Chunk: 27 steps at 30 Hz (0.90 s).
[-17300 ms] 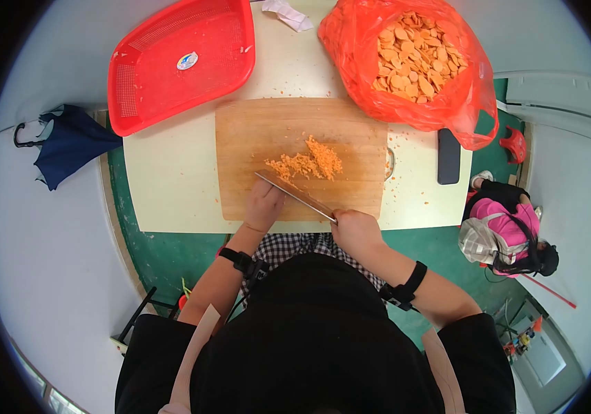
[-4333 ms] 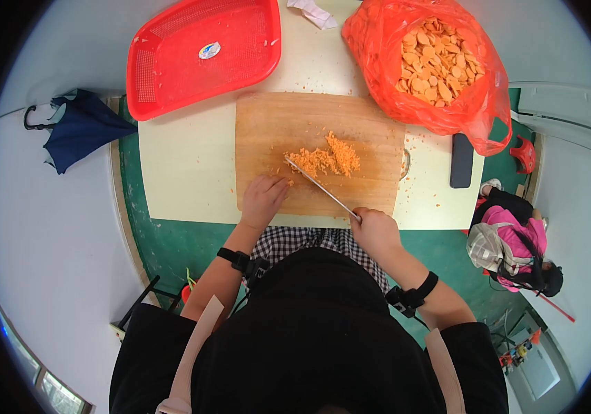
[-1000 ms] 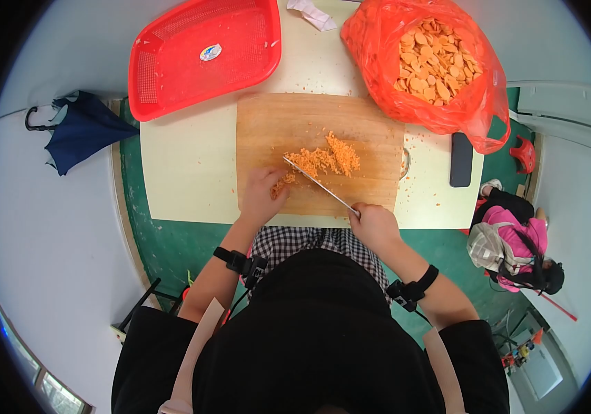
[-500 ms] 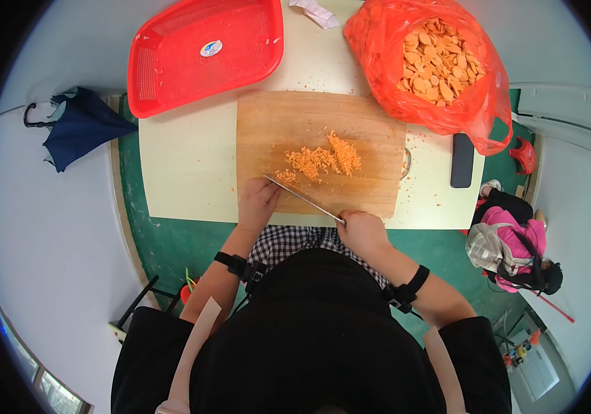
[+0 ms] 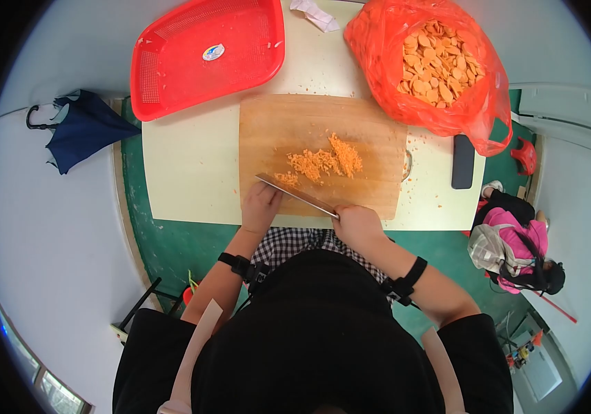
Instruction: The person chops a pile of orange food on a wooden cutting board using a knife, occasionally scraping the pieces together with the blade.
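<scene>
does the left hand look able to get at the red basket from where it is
Probably yes, at a stretch: the left hand is by the knife blade, and only the low, flat cutting board lies towards the red basket.

On the desk (image 5: pixel 192 172) I count one cutting board (image 5: pixel 268 124), one knife (image 5: pixel 299 196), one red basket (image 5: pixel 199 69) at the far left corner, one red bag (image 5: pixel 378 76) at the far right corner, and one dark phone (image 5: pixel 463 163) near the right edge. The orange heaps (image 5: pixel 346 156) are perhaps three, hard to separate.
</scene>
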### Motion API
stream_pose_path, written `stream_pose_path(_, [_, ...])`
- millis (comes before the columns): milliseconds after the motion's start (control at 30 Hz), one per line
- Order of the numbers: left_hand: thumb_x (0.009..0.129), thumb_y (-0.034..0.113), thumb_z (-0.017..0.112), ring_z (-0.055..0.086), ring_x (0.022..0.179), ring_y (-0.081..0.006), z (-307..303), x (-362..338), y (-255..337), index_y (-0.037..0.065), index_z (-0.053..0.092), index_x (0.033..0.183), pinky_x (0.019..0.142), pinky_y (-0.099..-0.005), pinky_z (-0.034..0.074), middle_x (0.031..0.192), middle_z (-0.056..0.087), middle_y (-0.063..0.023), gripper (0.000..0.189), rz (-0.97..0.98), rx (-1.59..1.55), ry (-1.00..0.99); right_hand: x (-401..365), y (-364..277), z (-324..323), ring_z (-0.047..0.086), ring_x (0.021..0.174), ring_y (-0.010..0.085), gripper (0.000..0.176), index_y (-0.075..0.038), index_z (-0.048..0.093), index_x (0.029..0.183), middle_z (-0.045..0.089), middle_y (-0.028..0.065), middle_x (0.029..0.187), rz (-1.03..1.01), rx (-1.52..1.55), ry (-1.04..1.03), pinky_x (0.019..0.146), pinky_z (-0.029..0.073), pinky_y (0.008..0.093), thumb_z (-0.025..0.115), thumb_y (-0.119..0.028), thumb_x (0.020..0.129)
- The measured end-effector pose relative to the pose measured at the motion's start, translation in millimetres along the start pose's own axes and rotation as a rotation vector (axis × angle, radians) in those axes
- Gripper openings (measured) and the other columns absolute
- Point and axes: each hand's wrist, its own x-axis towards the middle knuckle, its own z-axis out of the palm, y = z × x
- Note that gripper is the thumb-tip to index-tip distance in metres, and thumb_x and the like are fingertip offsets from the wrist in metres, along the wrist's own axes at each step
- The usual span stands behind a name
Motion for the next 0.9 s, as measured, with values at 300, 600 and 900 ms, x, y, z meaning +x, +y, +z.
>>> stream_pose_path(300, [0.067, 0.006, 0.066, 0.056, 0.08, -0.0269, -20, 9, 11, 0.004, 0.064, 0.077, 0.07, -0.0358, 0.047, 0.083, 0.059, -0.0075, 0.01, 0.161, 0.053, -0.003, 0, 5, 8, 0.062, 0.068, 0.0311, 0.018, -0.003, 0.061, 0.075, 0.062, 0.0155, 0.07, -0.013, -0.011, -0.017, 0.062, 0.05, 0.0404, 0.051, -0.018, 0.077])
stream_pose_path(600, [0.067, 0.003, 0.064, 0.055, 0.083, -0.0307, -15, 2, 4, 0.0, 0.063, 0.081, 0.073, -0.038, 0.046, 0.086, 0.058, -0.0122, 0.014, 0.141, -0.014, -0.019, 16, -11, 7, 0.063, 0.073, 0.0299, 0.019, -0.004, 0.063, 0.078, 0.064, 0.0152, 0.074, 0.024, -0.075, -0.109, 0.065, 0.05, 0.0402, 0.049, -0.016, 0.076])
stream_pose_path(900, [0.073, 0.012, 0.064, 0.055, 0.087, -0.0279, -17, 8, 6, 0.003, 0.062, 0.091, 0.076, -0.0365, 0.045, 0.095, 0.059, -0.0097, 0.02, 0.014, -0.079, -0.076, -23, 26, -17, 0.061, 0.07, 0.0333, 0.024, -0.004, 0.062, 0.078, 0.062, 0.0173, 0.072, 0.13, 0.026, -0.054, 0.065, 0.049, 0.0419, 0.049, -0.023, 0.08])
